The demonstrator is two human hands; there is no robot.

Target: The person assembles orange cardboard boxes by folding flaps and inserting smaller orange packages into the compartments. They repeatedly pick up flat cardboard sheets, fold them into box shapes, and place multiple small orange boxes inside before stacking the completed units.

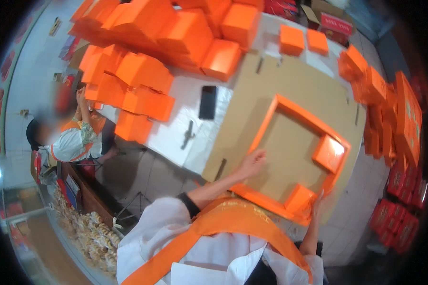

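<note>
A shallow orange box tray (257, 138) with raised walls lies on a flat brown cardboard sheet (245, 102) in front of me. Inside it, two small orange boxes (329, 153) sit along the right side, one of them (299, 198) in the near right corner. My left hand (253, 164) is over the tray's left wall with its fingers curled; what they hold, if anything, does not show. Against the outside of the near right corner, my right hand (317, 205) rests with fingers stretched along the wall.
Stacked orange boxes (147, 28) cover the table's far left, and more (375, 90) stand at the right. A black phone (208, 102) and a small dark tool (188, 135) lie on the white table. Another person (76, 142) works at the left. Red packages (394, 218) are piled at the right.
</note>
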